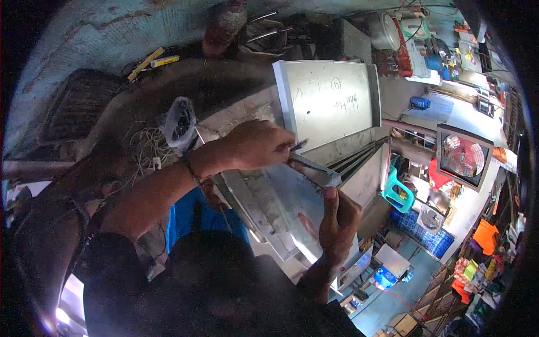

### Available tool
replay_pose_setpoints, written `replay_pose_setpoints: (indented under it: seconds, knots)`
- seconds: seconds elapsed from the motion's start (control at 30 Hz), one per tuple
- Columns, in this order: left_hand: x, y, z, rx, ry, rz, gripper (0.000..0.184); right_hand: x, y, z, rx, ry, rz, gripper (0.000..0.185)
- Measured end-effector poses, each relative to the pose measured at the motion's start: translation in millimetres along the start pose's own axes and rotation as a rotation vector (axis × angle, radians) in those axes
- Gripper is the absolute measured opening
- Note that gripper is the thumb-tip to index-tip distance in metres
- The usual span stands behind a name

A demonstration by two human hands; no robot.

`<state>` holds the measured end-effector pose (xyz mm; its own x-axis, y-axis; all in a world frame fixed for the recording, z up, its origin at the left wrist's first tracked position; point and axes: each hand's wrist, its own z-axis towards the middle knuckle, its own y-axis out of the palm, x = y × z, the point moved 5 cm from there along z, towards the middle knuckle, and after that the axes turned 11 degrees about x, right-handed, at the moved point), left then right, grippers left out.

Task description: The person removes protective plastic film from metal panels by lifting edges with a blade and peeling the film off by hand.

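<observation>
A shiny sheet-metal panel (292, 196) with a folded edge is tilted up in front of my body. My right hand (339, 222) grips its near right corner, thumb pressed on the folded edge. My left hand (261, 145) is closed at the panel's far left corner. A thin dark tip (300, 145) sticks out past its fingers; the rest of that object is hidden. Beyond lies a pale metal tray-like panel (334, 95) with raised sides and handwriting on it.
Below the panels is a worn work surface (247, 118). To the left are a clear plastic bag (179, 121) and coiled wire (147, 149). At right stand a green plastic stool (397, 192) and a framed fan (465, 157). A yellow tube (164, 61) lies at the back.
</observation>
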<state>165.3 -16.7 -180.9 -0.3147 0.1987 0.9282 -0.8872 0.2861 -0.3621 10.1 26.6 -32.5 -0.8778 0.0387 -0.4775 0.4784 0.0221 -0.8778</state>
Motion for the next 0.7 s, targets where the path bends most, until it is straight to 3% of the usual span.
replay_pose_setpoints:
  seconds: [0.07,0.17,0.3,0.37,0.4,0.47,0.5,0.57,0.7]
  knots:
    - [-15.7,8.1,-4.0,0.047,-0.098,-0.046,0.024,1.1,1.6,0.2,0.005,-0.002,-0.003,0.045]
    - [-17.1,5.6,-5.8,0.172,-0.045,-0.036,0.021,-1.3,1.9,0.9,0.036,-0.030,0.062,0.053]
    - [-41.2,1.2,-10.5,0.218,-0.034,0.048,0.020,1.0,-0.3,1.8,-0.009,-0.011,0.003,0.043]
    - [-85.3,-0.7,-21.7,0.069,-0.272,0.198,0.027,-0.7,-0.3,0.7,-0.015,-0.019,0.012,0.042]
    - [-90.8,-2.0,-27.7,0.073,-0.272,0.205,0.027,-2.6,0.1,0.6,-0.004,-0.034,0.026,0.041]
    - [-80.3,-3.9,-44.8,0.326,-0.089,0.120,0.027,-1.0,1.7,-1.3,-0.001,-0.027,0.034,0.041]
    - [-69.9,-0.9,-49.9,0.316,-0.101,0.111,0.027,1.1,1.5,-2.5,-0.007,-0.011,0.053,0.040]
    - [-35.3,-9.3,-42.2,0.245,-0.059,-0.235,0.029,0.4,3.2,-0.3,-0.016,-0.012,0.081,0.039]
    - [4.5,-21.2,-22.6,0.163,0.038,-0.149,0.029,5.6,0.9,-0.8,-0.021,0.046,0.048,0.040]
